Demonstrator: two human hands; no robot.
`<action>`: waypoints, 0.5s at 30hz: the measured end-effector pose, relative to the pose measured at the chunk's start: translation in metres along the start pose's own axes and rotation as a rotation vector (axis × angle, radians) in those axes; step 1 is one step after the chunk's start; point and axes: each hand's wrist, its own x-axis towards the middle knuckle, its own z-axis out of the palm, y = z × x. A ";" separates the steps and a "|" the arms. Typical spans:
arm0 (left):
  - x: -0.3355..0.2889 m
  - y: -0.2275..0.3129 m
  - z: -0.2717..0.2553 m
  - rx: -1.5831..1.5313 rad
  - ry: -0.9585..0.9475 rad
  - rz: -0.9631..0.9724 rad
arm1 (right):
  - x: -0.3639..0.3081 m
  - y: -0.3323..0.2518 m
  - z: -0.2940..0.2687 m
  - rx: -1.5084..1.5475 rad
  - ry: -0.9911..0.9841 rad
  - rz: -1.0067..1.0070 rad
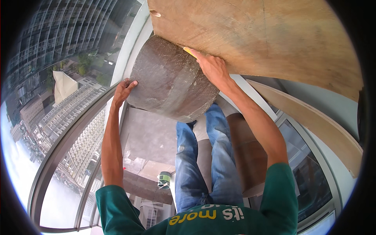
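A brown, rough-faced sheet [168, 74] with glue-like streaks bulges in front of me, its far edge against a large plywood panel [250, 31]. My left hand [124, 91] pinches the sheet's left edge between thumb and fingers. Near the sheet's upper right edge, my right hand [213, 68] is closed round a thin yellow tool [190, 52], index finger stretched along it. The tool's tip lies at the line where sheet and panel meet; its exact kind cannot be made out.
On the left runs a window frame [72, 121] with city buildings far below. A green-and-white can [164, 179] stands on the grey floor surface [149, 129] by my legs. Another brown sheet [244, 145] lies to their right. A curved wooden strip [309, 117] and glazed window [305, 168] flank the right.
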 end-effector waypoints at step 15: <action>0.011 -0.025 -0.005 0.024 0.008 -0.039 | 0.023 -0.024 -0.008 0.101 -0.004 -0.032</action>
